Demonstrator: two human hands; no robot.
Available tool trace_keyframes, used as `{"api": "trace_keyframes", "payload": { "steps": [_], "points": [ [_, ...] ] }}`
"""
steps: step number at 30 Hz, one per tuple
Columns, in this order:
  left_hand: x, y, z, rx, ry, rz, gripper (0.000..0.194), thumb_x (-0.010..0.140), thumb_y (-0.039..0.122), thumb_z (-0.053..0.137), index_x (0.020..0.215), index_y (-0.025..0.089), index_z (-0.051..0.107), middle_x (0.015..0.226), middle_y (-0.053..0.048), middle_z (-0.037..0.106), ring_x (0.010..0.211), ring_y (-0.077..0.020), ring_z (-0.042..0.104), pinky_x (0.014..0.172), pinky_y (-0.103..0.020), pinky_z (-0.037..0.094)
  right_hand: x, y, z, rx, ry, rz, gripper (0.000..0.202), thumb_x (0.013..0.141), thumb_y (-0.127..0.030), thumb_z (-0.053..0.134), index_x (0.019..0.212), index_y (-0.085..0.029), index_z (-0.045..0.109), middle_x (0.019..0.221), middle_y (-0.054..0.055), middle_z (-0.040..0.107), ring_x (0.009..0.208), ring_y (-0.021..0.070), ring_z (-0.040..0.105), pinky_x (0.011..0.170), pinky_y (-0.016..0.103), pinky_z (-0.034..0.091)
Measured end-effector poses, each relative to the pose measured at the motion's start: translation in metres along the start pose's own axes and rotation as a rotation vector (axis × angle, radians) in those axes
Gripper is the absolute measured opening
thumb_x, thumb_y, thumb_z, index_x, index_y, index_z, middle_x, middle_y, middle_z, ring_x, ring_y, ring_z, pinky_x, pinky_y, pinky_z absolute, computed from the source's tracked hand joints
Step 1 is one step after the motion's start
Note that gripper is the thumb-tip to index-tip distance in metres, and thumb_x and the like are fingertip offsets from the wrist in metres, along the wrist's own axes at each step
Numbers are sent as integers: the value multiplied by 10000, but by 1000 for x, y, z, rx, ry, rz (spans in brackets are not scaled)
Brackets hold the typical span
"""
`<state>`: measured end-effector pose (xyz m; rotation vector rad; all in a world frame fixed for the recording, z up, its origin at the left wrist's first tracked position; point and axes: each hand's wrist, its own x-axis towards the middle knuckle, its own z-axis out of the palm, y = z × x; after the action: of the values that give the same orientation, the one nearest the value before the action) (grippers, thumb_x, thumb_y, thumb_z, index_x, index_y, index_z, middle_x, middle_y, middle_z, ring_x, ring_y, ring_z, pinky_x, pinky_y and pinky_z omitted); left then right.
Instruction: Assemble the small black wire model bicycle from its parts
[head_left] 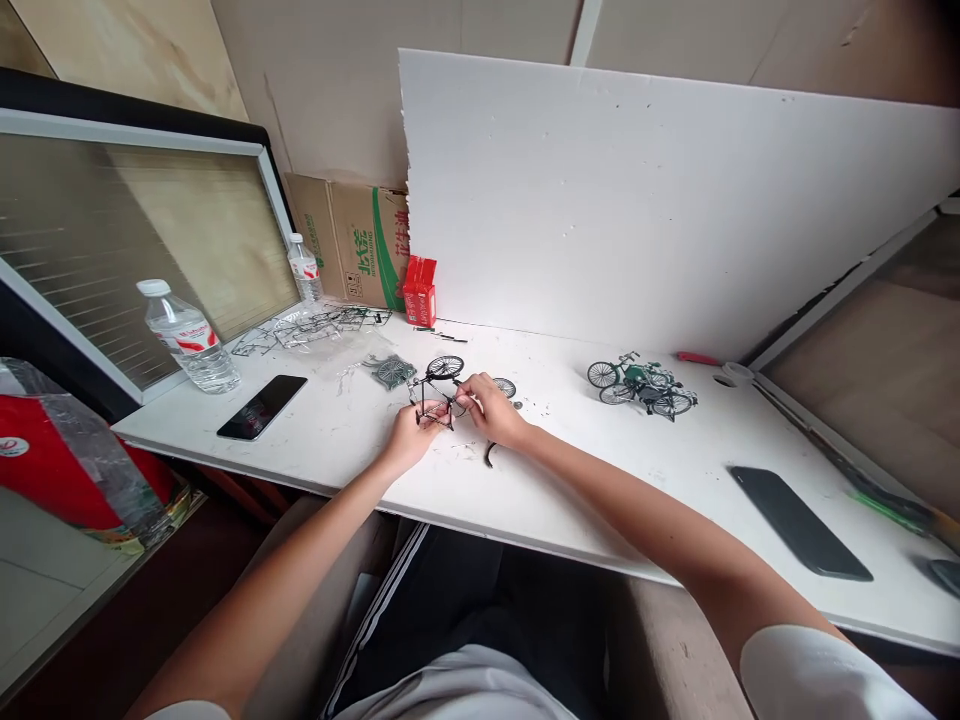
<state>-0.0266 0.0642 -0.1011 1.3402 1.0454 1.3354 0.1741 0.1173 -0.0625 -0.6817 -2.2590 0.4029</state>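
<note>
A small black model bicycle [437, 388], with one spoked wheel fitted at its far end, is held just above the white table. My left hand [414, 432] is closed around its near side. My right hand [489, 408] pinches at the right side of the frame, and whether a small part sits between those fingertips is too fine to make out. Just beyond my right hand lies a loose spoked wheel [505, 387]. A curved black piece [490, 456], like a mudguard, rests below the right wrist. Left of the model is a bagged set of dark green parts [394, 372].
Finished-looking model bicycles [641, 386] stand together at right. Phones lie at left [262, 407] and right [799, 522]. Two water bottles, the nearer one [193, 338] large in view, stand left. Part sprues [315, 325], a red box [420, 292] and a carton [352, 240] are behind.
</note>
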Motion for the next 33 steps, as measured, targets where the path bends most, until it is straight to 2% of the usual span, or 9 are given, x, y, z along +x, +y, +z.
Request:
{"api": "trace_keyframes", "payload": {
  "steps": [6, 15, 19, 23, 28, 33],
  "points": [
    [-1, -3, 1, 60, 20, -5, 351, 764, 405, 861, 978, 155, 740, 951, -117, 799, 897, -247, 746, 866, -362, 580, -3, -2, -7, 47, -32, 45, 213, 1117, -389, 419, 1013, -265, 556, 983, 82, 644, 960, 271, 568, 884, 442, 484],
    [5, -14, -6, 67, 43, 63, 263, 770, 303, 817, 970, 152, 736, 998, -119, 794, 911, -226, 741, 871, -353, 582, -5, -12, 19, 22, 119, 116, 240, 1094, -412, 454, 976, -248, 584, 966, 90, 671, 957, 270, 586, 897, 449, 481],
    [4, -12, -5, 58, 66, 92, 244, 762, 234, 796, 982, 148, 733, 1005, -124, 795, 908, -222, 743, 902, -365, 577, -4, -16, 23, 4, 136, 153, 245, 1082, -426, 474, 966, -245, 590, 986, 90, 698, 973, 265, 607, 909, 442, 487],
    [1, -13, -7, 36, 67, 122, 248, 762, 216, 790, 992, 147, 726, 1011, -123, 794, 936, -227, 748, 929, -370, 569, -4, -22, 24, 30, 172, 200, 267, 1066, -458, 496, 965, -239, 611, 984, 86, 716, 951, 258, 634, 851, 418, 507],
    [1, -15, -7, 57, 43, 149, 206, 787, 231, 793, 962, 145, 724, 984, -117, 791, 905, -210, 745, 922, -356, 570, -3, -27, 22, -24, 258, 157, 245, 1067, -428, 512, 946, -245, 622, 966, 86, 719, 954, 266, 624, 886, 436, 500],
    [3, -18, -7, 83, 15, 139, 242, 804, 272, 825, 979, 139, 725, 954, -111, 784, 846, -199, 735, 864, -342, 583, 5, -25, 23, -32, 253, 140, 241, 1061, -416, 515, 928, -244, 620, 958, 91, 712, 964, 273, 615, 866, 430, 499]
  ]
}}
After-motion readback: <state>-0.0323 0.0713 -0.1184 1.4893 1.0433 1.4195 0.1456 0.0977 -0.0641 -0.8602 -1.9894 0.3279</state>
